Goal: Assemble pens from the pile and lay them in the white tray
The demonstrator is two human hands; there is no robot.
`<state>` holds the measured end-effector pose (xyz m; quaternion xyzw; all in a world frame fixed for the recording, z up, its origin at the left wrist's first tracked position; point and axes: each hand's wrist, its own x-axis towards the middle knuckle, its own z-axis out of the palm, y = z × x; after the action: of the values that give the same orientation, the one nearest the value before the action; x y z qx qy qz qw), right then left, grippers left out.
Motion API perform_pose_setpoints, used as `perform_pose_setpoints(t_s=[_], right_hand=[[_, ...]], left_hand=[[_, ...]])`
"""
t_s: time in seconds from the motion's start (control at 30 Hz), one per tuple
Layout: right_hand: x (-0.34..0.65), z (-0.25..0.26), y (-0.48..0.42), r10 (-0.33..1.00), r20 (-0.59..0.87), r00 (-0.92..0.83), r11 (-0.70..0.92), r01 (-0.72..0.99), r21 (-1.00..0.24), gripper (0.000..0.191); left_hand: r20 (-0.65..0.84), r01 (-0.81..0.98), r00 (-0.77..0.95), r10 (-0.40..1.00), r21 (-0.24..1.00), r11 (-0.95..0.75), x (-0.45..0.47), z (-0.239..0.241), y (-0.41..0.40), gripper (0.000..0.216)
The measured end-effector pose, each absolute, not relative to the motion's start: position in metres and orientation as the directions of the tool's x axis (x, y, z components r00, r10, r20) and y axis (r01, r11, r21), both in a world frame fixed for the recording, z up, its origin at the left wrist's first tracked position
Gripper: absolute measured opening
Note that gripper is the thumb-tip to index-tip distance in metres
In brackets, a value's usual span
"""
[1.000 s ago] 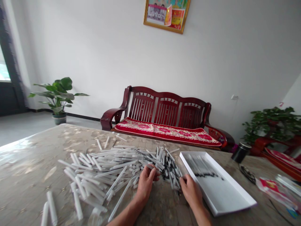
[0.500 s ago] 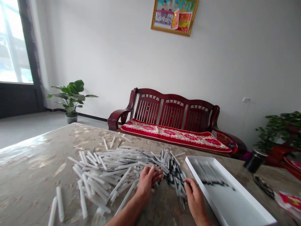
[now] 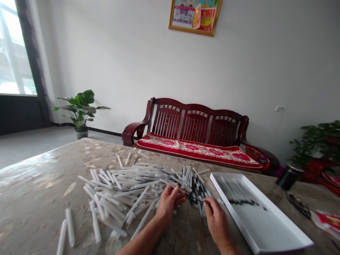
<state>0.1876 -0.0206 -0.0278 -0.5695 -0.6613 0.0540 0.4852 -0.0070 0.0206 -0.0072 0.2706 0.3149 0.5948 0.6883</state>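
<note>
A large heap of slim whitish tubes (image 3: 114, 205) lies on the table, with many black-tipped pieces at its right end. My left hand (image 3: 170, 202) is closed at the heap's near edge, thumb and fingers around a white tube (image 3: 166, 182) that slants across them. To its right, my right hand (image 3: 216, 217) pinches a thin black stick (image 3: 199, 200) between thumb and forefinger, its tip pointing left toward the other hand. Beside the right hand stands a shallow white box (image 3: 278, 226). Inside, a row of clear tubes with black ends (image 3: 236, 191) lies side by side.
The patterned table (image 3: 32, 198) carries two loose tubes (image 3: 69, 226) at the left. A black cylinder (image 3: 289, 177) with a cable and a red packet (image 3: 328, 223) are right of the box. Beyond stand a wooden bench (image 3: 195, 124) and a potted plant (image 3: 82, 106).
My right hand has moved left, bringing the black stick nearer to my left hand. My left hand still grips the white tube and has shifted slightly. The view has tilted a little.
</note>
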Motion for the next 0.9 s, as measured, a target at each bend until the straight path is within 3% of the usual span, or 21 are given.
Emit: perform_pose_setpoints(t_s=[0.17,0.33,0.4,0.5,0.77,0.9], right_hand=[[0.178,-0.02,-0.026,0.796,0.597,0.098,0.401,0.654,-0.641,0.031],[0.161,-0.012,-0.032,0.932,0.337,0.134,0.302,0.227,-0.926,0.042],[0.159,-0.009,-0.033,0.962,0.252,0.107,0.246,0.06,-0.967,0.046],[0.156,-0.009,-0.029,0.977,0.2,0.068,0.203,-0.036,-0.979,0.045],[0.151,-0.022,-0.002,0.943,0.309,0.127,0.291,0.141,-0.946,0.048],[0.164,-0.024,0.003,0.913,0.387,0.126,0.31,0.401,-0.862,0.036]], left_hand=[[-0.09,-0.592,0.169,0.981,0.787,0.174,-0.003,-0.007,0.016,0.046],[-0.149,-0.646,0.226,0.963,0.716,0.263,-0.003,-0.007,0.017,0.037],[-0.167,-0.676,0.241,0.956,0.678,0.289,-0.006,-0.006,0.019,0.032],[-0.16,-0.683,0.264,0.951,0.665,0.301,-0.007,-0.004,0.019,0.029],[-0.106,-0.648,0.342,0.934,0.693,0.316,0.002,-0.002,0.004,0.036],[-0.175,-0.733,0.261,0.949,0.604,0.313,-0.003,-0.003,0.012,0.029]])
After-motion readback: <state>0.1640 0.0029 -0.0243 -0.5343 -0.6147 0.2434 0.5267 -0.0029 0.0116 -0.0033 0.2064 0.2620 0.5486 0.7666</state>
